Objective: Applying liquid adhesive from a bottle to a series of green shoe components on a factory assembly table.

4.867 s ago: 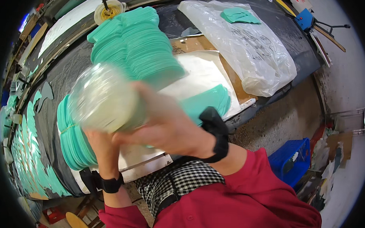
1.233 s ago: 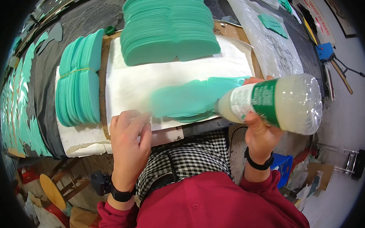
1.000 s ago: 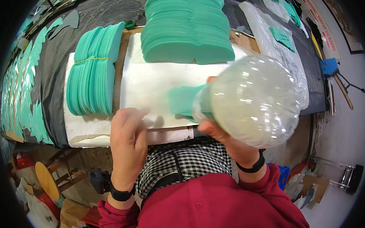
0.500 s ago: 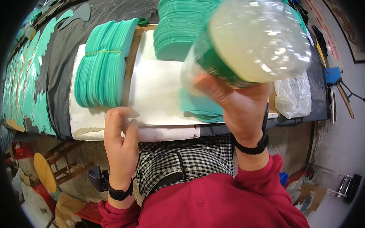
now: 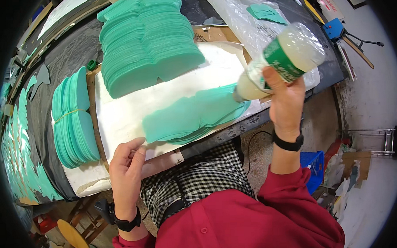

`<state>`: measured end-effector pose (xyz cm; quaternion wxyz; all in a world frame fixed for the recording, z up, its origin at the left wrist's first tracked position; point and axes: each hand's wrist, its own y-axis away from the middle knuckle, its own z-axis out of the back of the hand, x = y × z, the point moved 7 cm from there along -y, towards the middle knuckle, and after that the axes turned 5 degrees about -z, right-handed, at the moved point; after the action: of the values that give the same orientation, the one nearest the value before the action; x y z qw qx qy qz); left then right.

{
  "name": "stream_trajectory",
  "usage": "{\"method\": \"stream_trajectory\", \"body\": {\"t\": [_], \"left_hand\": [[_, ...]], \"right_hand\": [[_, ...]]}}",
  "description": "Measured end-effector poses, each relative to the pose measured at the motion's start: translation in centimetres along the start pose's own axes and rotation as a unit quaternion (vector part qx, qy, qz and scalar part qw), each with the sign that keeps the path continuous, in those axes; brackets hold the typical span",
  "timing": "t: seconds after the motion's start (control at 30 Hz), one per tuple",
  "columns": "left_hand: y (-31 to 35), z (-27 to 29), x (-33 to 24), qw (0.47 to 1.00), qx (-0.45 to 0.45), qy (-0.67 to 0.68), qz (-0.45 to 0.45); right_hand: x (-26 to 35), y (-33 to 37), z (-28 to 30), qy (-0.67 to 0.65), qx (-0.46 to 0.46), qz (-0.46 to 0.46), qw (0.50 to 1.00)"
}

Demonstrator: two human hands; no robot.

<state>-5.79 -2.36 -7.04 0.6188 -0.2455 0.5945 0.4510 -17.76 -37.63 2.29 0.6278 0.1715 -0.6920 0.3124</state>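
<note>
My right hand (image 5: 286,100) grips a clear plastic bottle (image 5: 280,62) with a green label and pale liquid, tilted with its neck pointing down-left over the table's front edge. My left hand (image 5: 126,167) rests with closed fingers on the near edge of the white sheet (image 5: 132,111), beside a small stack of teal cut-out pieces (image 5: 194,116). A tall pile of the same teal pieces (image 5: 149,40) lies further back on the sheet.
A banded bundle of teal pieces (image 5: 73,119) sits at the left. Teal offcuts (image 5: 20,143) line the far left of the dark table. A clear plastic bag (image 5: 251,17) lies at the back right. A blue crate (image 5: 313,167) stands on the floor.
The bottle has come down from close to the camera, lowered to the right and tipped neck-down. My left hand has stayed on the sheet's near edge.
</note>
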Motion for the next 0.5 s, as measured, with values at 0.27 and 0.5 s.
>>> {"method": "stream_trajectory", "body": {"t": [0.27,0.5], "left_hand": [[-0.6,0.7,-2.3,0.997,-0.078,-0.001,-0.006],[-3.3,-2.3,-5.4,0.945,0.011,-0.279,-0.170]], "right_hand": [[-1.1,0.9,5.5,-0.079,-0.080,0.033,0.993],[-0.6,0.6,3.6,-0.083,-0.047,0.032,0.995]]}}
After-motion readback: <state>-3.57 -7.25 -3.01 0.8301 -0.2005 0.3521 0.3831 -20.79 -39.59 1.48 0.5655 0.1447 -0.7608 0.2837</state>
